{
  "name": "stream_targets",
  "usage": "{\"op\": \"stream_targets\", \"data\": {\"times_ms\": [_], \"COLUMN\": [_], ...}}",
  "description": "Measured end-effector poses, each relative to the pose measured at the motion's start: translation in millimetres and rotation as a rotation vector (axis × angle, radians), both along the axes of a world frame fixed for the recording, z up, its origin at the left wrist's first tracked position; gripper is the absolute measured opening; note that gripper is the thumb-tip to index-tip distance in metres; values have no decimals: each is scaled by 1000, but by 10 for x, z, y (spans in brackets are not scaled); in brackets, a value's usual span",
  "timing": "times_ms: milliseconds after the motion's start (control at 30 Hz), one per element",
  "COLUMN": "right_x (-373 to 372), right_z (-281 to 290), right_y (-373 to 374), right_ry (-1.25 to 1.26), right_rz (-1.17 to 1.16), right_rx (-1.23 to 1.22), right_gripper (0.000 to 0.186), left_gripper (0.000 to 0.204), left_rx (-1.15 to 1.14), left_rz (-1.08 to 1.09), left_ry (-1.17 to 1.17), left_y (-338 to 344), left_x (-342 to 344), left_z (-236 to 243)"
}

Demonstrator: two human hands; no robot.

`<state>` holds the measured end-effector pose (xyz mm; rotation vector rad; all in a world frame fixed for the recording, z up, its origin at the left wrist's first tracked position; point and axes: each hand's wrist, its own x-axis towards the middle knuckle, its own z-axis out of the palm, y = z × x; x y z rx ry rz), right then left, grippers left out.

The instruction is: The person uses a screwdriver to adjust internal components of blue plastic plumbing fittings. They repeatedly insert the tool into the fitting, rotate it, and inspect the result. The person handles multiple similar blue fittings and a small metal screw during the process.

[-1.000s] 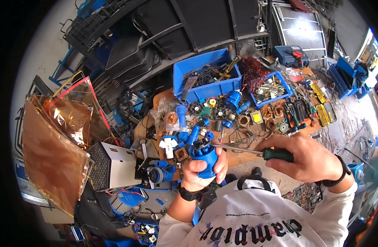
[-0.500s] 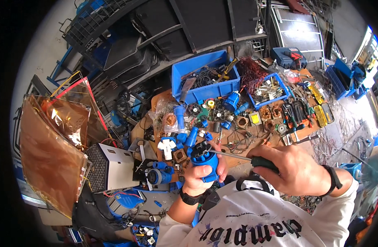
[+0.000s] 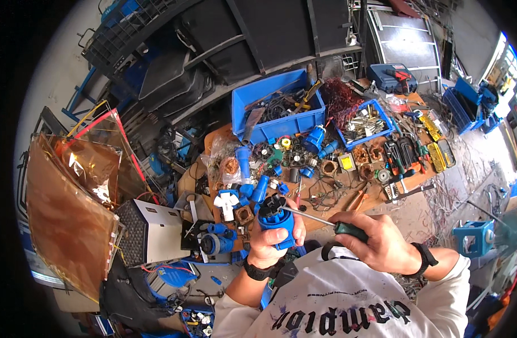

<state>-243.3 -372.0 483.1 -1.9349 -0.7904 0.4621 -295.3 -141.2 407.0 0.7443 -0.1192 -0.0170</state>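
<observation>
My left hand [image 3: 263,243] is closed around a blue industrial plug connector [image 3: 279,230], held upright over the near edge of the bench. A black insert [image 3: 273,205] with prongs sits in its top end. My right hand [image 3: 387,245] grips the dark green handle of a screwdriver [image 3: 311,217]. Its metal shaft points left, and the tip meets or lies very close to the side of the black insert; exact contact is too small to tell. Just beyond the connector lie a blue sleeve [image 3: 260,189] and a white fitting [image 3: 227,206].
A blue bin [image 3: 286,132] of tools stands at the back, beside a shallow blue tray [image 3: 391,128] of metal parts. Pliers and other hand tools [image 3: 404,158] lie to the right. A white box [image 3: 150,231] is at the left. Loose wires [image 3: 326,188] cover the middle.
My right hand has moved left and slightly down, bringing the screwdriver handle nearer the connector and tilting its shaft more. My left hand keeps its hold, nearly still. Red-handled tools now show beside it.
</observation>
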Motion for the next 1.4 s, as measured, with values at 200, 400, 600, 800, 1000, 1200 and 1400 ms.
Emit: {"op": "stream_targets", "data": {"times_ms": [200,400,600,800,1000,1200,1400], "right_x": [-9,-22,90,496,604,472,392], "right_z": [-122,-259,-349,-104,235,213,172], "right_y": [-9,-11,-1,-220,-452,-342,-242], "right_ry": [10,57,-25,-208,-163,-124,-50], "right_rz": [-29,-57,-56,130,70,91,91], "right_rx": [75,132,131,27,-40,-28,0], "right_gripper": [27,27,26,31,29,28,30], "left_gripper": [54,53,52,52,69,62,55], "left_rx": [30,64,129,391,494,677,692], "left_rz": [-5,-16,-29,-7,178,386,449], "left_ry": [20,15,15,63,5,-56,138], "left_y": [0,16,57,31,47,-54,-10], "left_x": [25,52,130,176,143,177,167], "left_z": [-24,-18,-20,224,305,231,239]}}
